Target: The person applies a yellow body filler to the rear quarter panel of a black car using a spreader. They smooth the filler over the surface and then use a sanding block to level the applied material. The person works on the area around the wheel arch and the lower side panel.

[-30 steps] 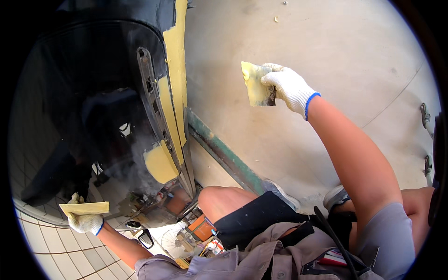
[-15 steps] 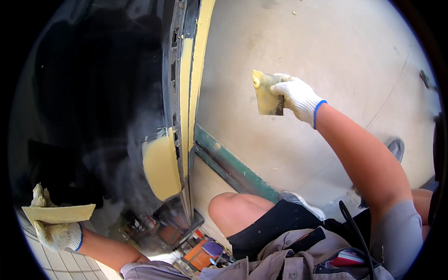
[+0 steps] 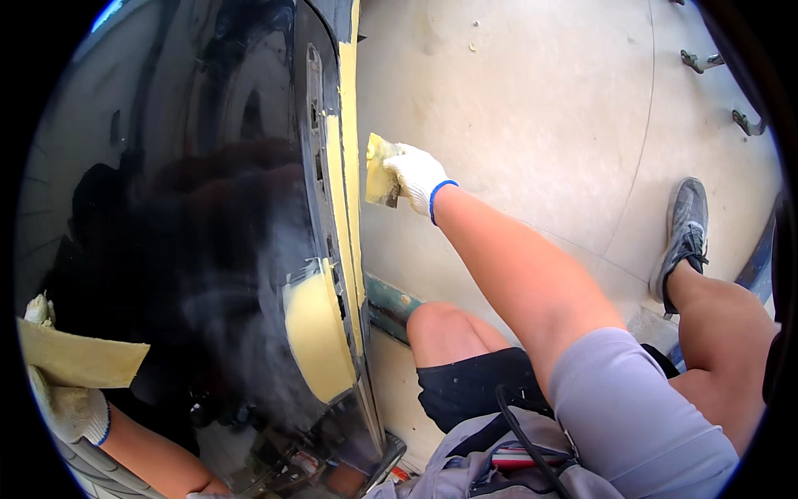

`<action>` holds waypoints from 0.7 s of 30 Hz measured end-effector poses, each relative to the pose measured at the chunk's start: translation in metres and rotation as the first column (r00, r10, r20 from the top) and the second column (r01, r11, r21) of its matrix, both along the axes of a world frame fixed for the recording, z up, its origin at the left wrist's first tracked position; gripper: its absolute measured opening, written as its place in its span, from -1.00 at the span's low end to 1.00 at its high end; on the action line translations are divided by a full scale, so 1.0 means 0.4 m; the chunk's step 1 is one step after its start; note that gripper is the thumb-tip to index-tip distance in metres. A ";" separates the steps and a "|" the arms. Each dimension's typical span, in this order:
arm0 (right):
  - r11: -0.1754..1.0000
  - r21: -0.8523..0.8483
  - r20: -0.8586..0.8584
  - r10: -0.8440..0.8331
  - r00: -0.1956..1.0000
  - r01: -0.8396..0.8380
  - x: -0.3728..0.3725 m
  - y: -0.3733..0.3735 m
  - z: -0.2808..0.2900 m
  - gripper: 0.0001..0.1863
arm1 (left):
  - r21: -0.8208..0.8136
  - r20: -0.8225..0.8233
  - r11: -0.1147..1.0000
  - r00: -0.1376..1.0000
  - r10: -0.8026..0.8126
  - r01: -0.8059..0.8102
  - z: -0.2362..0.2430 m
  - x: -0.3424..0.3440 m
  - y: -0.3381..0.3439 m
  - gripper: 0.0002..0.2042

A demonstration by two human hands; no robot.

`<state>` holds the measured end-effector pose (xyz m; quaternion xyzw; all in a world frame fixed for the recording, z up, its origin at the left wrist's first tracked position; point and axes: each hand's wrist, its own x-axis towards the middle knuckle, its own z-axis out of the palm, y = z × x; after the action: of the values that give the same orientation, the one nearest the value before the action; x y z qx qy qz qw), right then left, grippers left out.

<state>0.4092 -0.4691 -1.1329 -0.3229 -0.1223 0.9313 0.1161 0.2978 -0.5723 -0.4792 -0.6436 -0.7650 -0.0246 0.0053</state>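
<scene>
My right hand (image 3: 421, 178), in a white knit glove with a blue cuff, grips a putty knife (image 3: 382, 176). Yellow putty coats its flat blade, with a lump at the far corner. The blade is just right of the black car panel's (image 3: 224, 249) edge, apparently not touching it. A long yellow putty strip (image 3: 349, 141) runs down that edge, and a wider putty patch (image 3: 318, 337) covers the nearer corner. At the lower left, my gloved left hand (image 3: 73, 412) holds a yellow putty board (image 3: 87, 356), partly cut off by the picture's rim; fingers show beyond it.
A green metal beam (image 3: 387, 306) lies low beside the panel, near my bent knee (image 3: 453, 328). Pale floor (image 3: 532, 108) stretches to the right, where my shoe (image 3: 688, 224) rests. Dark metal feet (image 3: 702, 61) stand at the far right.
My right hand has swung left with the putty knife, close to the panel's edge. The left hand with its board has shifted slightly left and up in view. The whole view has also turned.
</scene>
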 end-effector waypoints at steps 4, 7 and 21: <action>0.993 0.108 0.042 0.050 0.998 -0.054 -0.031 0.029 0.025 -0.57 | 0.240 0.127 0.959 0.984 0.122 -0.150 -0.036 -0.003 -0.009 -0.33; 0.989 0.139 0.019 0.052 0.998 -0.054 -0.064 0.044 0.010 -0.58 | 0.075 -0.038 0.997 0.999 0.012 -0.009 -0.023 -0.019 -0.007 -0.21; 0.994 0.069 0.161 0.078 0.984 -0.090 -0.065 0.046 0.020 -0.50 | 0.313 0.278 0.915 0.946 0.167 -0.254 -0.089 0.044 0.001 -0.25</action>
<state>0.3830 -0.4507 -1.1248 -0.3858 -0.1798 0.9015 0.0788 0.3152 -0.5718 -0.5150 -0.5379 -0.8087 -0.2368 0.0256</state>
